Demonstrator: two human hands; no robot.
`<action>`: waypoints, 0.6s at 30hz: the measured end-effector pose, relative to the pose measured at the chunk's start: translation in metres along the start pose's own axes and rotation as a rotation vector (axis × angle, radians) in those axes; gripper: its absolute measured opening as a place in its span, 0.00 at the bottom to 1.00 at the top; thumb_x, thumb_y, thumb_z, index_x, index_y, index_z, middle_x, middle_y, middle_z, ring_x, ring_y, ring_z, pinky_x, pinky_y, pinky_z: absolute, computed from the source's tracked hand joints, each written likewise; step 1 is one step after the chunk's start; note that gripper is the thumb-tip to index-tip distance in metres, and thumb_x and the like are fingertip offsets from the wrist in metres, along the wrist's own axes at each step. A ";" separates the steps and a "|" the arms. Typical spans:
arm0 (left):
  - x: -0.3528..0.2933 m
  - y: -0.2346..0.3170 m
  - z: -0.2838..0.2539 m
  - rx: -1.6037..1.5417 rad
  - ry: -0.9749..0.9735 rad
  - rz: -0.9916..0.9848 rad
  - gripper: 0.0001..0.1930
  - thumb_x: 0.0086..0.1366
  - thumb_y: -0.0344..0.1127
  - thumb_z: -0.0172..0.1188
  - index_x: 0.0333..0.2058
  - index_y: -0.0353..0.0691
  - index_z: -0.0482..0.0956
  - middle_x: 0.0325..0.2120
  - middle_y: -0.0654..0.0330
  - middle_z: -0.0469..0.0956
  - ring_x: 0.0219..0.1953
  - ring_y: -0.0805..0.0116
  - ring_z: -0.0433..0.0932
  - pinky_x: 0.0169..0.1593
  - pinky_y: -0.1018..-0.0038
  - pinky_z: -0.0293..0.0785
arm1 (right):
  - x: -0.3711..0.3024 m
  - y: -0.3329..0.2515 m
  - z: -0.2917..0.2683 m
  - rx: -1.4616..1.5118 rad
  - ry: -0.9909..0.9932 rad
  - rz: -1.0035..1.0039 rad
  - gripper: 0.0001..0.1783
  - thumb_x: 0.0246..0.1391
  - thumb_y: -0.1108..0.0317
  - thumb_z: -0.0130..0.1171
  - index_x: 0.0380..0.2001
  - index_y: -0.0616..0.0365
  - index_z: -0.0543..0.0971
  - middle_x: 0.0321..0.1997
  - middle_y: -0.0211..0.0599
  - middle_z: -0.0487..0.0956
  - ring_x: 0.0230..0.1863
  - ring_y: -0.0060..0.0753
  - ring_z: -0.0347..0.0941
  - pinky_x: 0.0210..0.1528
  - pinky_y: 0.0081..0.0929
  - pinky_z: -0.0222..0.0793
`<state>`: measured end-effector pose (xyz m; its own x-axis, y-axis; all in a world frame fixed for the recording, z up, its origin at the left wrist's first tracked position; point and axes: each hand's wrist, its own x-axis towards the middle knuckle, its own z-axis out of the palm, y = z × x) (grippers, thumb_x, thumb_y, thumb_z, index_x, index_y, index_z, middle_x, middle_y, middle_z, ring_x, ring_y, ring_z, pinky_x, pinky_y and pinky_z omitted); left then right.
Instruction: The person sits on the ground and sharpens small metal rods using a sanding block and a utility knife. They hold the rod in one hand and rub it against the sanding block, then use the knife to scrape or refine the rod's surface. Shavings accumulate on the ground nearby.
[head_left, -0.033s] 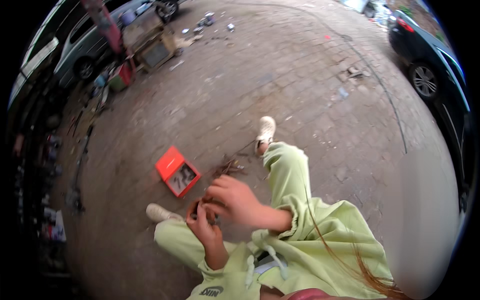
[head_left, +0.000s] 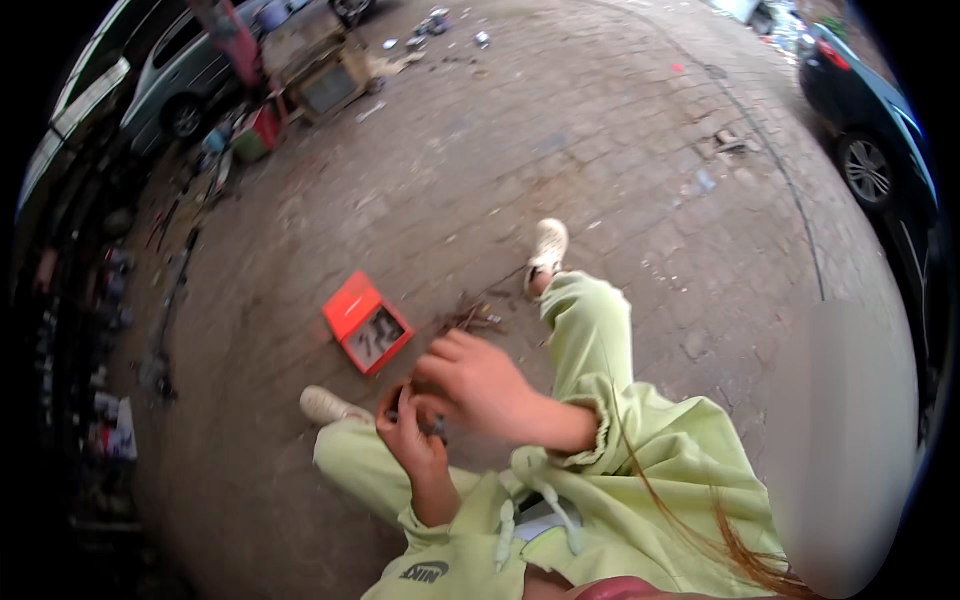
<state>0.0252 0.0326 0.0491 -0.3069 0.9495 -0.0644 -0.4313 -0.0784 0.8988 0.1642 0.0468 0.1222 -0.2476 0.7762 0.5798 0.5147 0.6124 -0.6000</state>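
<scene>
My left hand [head_left: 412,430] and my right hand [head_left: 475,385] meet in front of my body. The left one is curled with its fingers closed round a small dark piece [head_left: 437,427], mostly hidden by the hands, so its kind does not show. Pinched fingers of my right hand come down over the left fingertips, and what they grip is hidden. Just beyond the hands, a red box [head_left: 350,304] lies on the ground with its lid folded back. Several small dark pieces [head_left: 382,328] rest inside it. A heap of thin brown rusty-looking pieces [head_left: 474,316] lies to the box's right.
Paving bricks [head_left: 450,190] form the ground, with a dark cable [head_left: 790,190] running across at right. A dark car [head_left: 865,120] stands at far right. Parts and clutter [head_left: 155,375] line the left, with a boxy unit [head_left: 325,85] and a grey car [head_left: 180,75] behind.
The whole view has shifted slightly, so the box and ground appear a little higher and to the right. Both hands stay together in nearly the same pose.
</scene>
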 end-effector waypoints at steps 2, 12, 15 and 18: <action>0.000 0.007 -0.019 0.039 0.061 -0.017 0.08 0.58 0.30 0.58 0.34 0.32 0.73 0.28 0.64 0.72 0.25 0.80 0.67 0.27 0.84 0.62 | 0.006 -0.022 0.013 -0.214 -0.100 -0.038 0.19 0.36 0.63 0.62 0.33 0.59 0.72 0.29 0.34 0.69 0.35 0.37 0.67 0.35 0.31 0.65; -0.045 0.010 -0.099 0.145 0.149 -0.018 0.06 0.57 0.30 0.60 0.33 0.34 0.76 0.16 0.68 0.67 0.15 0.82 0.60 0.19 0.82 0.55 | -0.024 -0.141 -0.011 0.338 -0.743 -0.375 0.13 0.36 0.68 0.54 0.28 0.65 0.70 0.22 0.34 0.68 0.27 0.32 0.66 0.42 0.34 0.68; -0.044 0.004 -0.092 0.252 0.132 -0.099 0.04 0.58 0.27 0.58 0.33 0.37 0.74 0.14 0.72 0.62 0.13 0.84 0.55 0.17 0.82 0.47 | -0.023 -0.139 0.002 0.367 -0.770 -0.423 0.13 0.37 0.69 0.55 0.28 0.65 0.71 0.23 0.34 0.68 0.27 0.31 0.66 0.41 0.32 0.68; -0.048 0.008 -0.090 0.179 0.186 -0.123 0.03 0.58 0.26 0.57 0.32 0.35 0.75 0.15 0.72 0.61 0.14 0.85 0.55 0.18 0.84 0.49 | -0.019 -0.142 0.020 0.406 -0.775 -0.505 0.12 0.37 0.70 0.56 0.29 0.65 0.71 0.23 0.34 0.69 0.27 0.30 0.67 0.40 0.31 0.68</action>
<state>-0.0399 -0.0407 0.0204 -0.4192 0.8752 -0.2416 -0.3236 0.1046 0.9404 0.0792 -0.0517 0.1857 -0.8986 0.2070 0.3869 -0.0804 0.7891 -0.6090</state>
